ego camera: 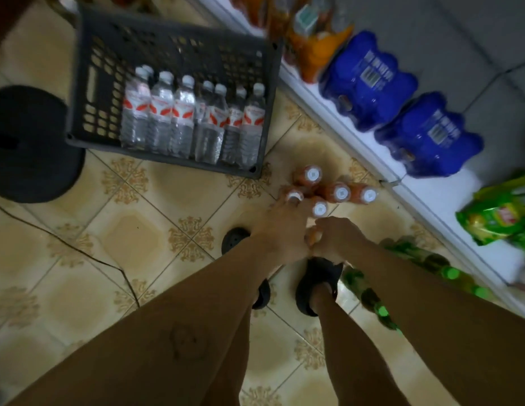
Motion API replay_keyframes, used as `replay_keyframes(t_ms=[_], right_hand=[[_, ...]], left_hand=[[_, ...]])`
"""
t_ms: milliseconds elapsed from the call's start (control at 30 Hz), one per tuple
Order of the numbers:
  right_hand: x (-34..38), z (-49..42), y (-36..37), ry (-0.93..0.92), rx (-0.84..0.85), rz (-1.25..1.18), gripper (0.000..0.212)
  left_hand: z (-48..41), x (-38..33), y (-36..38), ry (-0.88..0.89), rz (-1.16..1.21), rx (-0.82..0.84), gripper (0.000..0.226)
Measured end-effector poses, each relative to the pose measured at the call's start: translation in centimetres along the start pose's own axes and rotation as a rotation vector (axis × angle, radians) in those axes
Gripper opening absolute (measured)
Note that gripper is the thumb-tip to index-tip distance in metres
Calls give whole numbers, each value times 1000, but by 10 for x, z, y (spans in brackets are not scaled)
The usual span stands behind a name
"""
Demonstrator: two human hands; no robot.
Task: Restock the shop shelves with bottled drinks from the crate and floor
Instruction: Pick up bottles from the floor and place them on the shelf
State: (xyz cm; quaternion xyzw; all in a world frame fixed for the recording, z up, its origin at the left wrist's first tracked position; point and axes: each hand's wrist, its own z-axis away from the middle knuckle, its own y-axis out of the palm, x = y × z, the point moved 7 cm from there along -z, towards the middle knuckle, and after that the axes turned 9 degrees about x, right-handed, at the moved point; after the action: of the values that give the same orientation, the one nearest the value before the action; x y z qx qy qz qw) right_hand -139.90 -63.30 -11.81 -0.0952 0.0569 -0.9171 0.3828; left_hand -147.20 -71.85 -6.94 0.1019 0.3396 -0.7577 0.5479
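Five white-capped orange drink bottles stood clustered on the tiled floor, between the dark crate of water bottles and the shelf. The left hand gripped the leftmost bottle's top. The right hand was clenched round a sixth bottle, which was mostly hidden.

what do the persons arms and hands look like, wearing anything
Both forearms are bare, with no sleeves in view. The left hand and right hand show no gloves, rings or watch. A faint round mark, like a tattoo, sits on the left forearm.
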Motion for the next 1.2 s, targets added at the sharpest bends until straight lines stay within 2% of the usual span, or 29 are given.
replay_keyframes(t_ms=[133,200,267,367,400,500,533,600,667,800,933,1033,1133,1200], right_hand=[[33,99,-67,-23,6,-41,52],[49,152,-102,-22,-18,-109,46],[69,202,-138,-47,-112,-153,41],[96,285,-194,-122,-230,-190,71],[106,315,-212,-156,-269,-236,72],[146,426,-263,-270,-367,-301,30],[158,464,-278,-308,-419,-291,26],[179,533,-300,-376,-489,-262,38],[197,594,-318,-430,-561,-245,44],[223,706,-340,-524,-778,-181,20],[228,793,-348,-661,-975,-187,22],[219,833,-349,-831,-1102,-310,32],[201,842,-344,-939,-1059,-433,42],[189,835,-342,-976,-986,-442,64]], left_hand=[[50,-59,-69,126,-22,-38,73],[80,-85,-113,160,-22,-57,73],[110,-109,-160,188,-29,-97,80],[168,-152,-243,256,-84,-214,90],[190,-164,-271,272,-80,-251,90],[257,-189,-341,300,-30,-399,95],[274,-194,-358,304,-24,-435,98],[306,-208,-386,310,-23,-501,100],[338,-228,-412,348,1,-579,96],[402,-279,-457,508,75,-727,79],[457,-320,-489,656,133,-841,67],[489,-344,-504,773,252,-921,57],[508,-367,-517,880,373,-945,59],[516,-382,-525,936,455,-923,52]])
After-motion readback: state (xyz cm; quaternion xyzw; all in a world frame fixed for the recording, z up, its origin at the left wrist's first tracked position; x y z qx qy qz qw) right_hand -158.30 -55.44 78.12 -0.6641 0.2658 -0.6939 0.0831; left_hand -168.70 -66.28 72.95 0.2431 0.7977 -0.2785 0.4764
